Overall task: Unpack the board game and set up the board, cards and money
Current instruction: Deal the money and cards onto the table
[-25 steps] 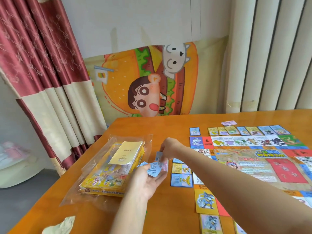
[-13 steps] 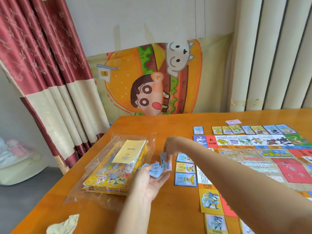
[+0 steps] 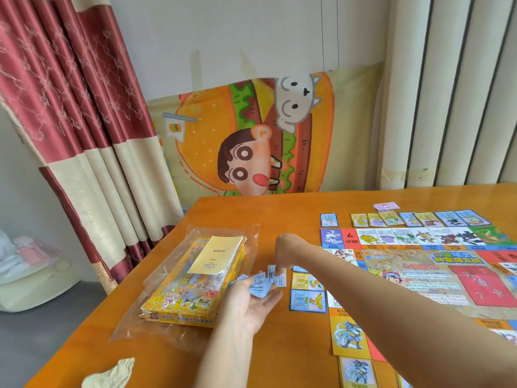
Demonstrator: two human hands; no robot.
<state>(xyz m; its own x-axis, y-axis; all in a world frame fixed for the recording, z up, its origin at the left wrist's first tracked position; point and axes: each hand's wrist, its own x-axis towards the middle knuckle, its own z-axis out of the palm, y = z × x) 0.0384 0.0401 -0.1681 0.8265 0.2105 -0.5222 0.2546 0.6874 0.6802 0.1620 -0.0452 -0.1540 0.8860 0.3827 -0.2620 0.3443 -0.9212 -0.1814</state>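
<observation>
over the orange tabletop [image 3: 279,214], the left hand [image 3: 249,301] grips fanned pale-blue banknotes [image 3: 258,284] while the right hand [image 3: 285,247] pinches one note [image 3: 277,278] just beyond them.

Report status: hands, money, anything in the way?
Left hand holds blue bills, palm up. Right hand pinches one bill, just left of the cards. Nothing in the way.

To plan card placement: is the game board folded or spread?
Spread: the game board lies flat and open on the table, cards lined along its edges.
</observation>
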